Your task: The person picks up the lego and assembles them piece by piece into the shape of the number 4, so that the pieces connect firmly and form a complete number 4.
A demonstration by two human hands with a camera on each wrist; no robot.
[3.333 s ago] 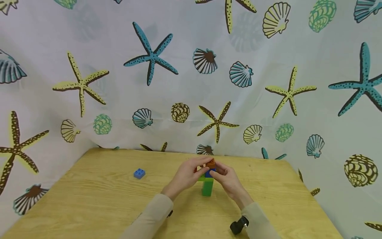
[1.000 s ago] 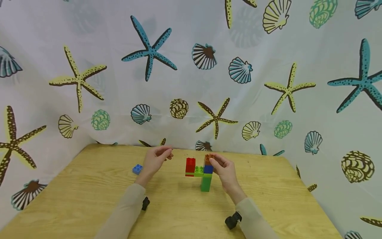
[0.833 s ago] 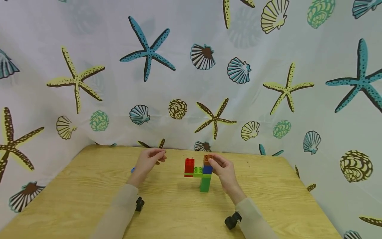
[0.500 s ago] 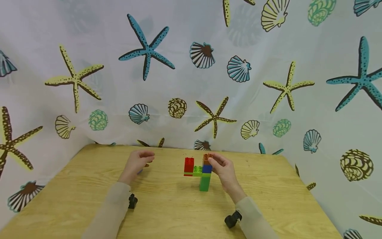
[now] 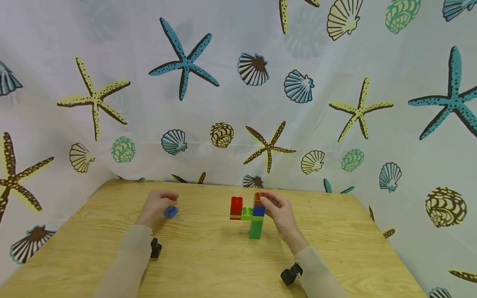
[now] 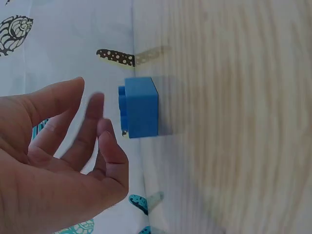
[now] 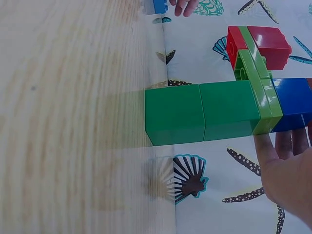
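Note:
A loose blue brick [image 5: 170,212] lies studs up on the table, to the left. My left hand [image 5: 156,207] is over its left side, fingers bent and apart from it; the left wrist view shows a gap between fingertips and the blue brick [image 6: 141,107]. With thumb and fingers, my right hand [image 5: 283,219] pinches the orange-brown brick [image 5: 257,200] on top of an upright tower. Below that come a dark blue brick [image 5: 258,211], a lime green piece [image 5: 246,213] reaching left, and green bricks [image 7: 202,112]. A red brick [image 5: 236,205] stands on the lime arm's left end.
The wooden table [image 5: 208,256] runs back to a hanging cloth [image 5: 223,103] printed with starfish and shells. Both wrists wear black cameras, the left camera [image 5: 155,248] and the right camera [image 5: 291,274].
My left hand has left the tower and moved left to the loose blue brick. My right hand stays at the orange-brown brick; the tower stands in the same place.

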